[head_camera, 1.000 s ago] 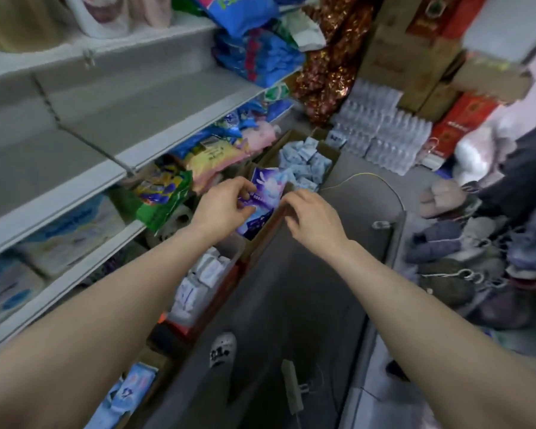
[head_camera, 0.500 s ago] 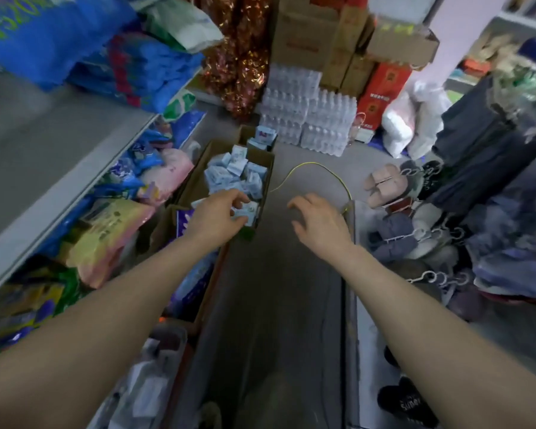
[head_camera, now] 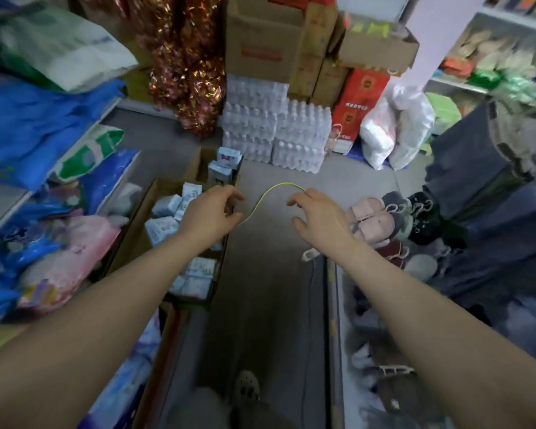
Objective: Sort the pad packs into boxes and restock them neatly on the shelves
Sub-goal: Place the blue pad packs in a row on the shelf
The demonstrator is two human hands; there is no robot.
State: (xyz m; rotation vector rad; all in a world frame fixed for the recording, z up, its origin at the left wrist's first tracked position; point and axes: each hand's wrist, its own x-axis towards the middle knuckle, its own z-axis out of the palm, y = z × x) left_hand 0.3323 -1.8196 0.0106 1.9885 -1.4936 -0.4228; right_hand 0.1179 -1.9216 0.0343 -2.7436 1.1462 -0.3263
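Two bare forearms reach forward over the grey floor point(head_camera: 260, 305), and one shoe point(head_camera: 246, 387) shows at the bottom edge. The landmark is the long cardboard box point(head_camera: 130, 239) on the floor under the shelf; its long axis runs away from the viewer, toward the stacked goods. Roughly eight small pale pad packs point(head_camera: 164, 226) lie loose in it, tilted every way, so no common direction can be told. The left hand point(head_camera: 209, 212) hovers over the box's right rim, fingers loosely curled, holding nothing. The right hand point(head_camera: 317, 216) hangs well right of the box, fingers spread and relaxed, empty. Between them a yellow wire point(head_camera: 260, 199) arcs across the floor. Beyond the box's far end stands a smaller box point(head_camera: 198, 164) with two upright packs point(head_camera: 226, 164), then two stacks of bottled water point(head_camera: 276, 131).
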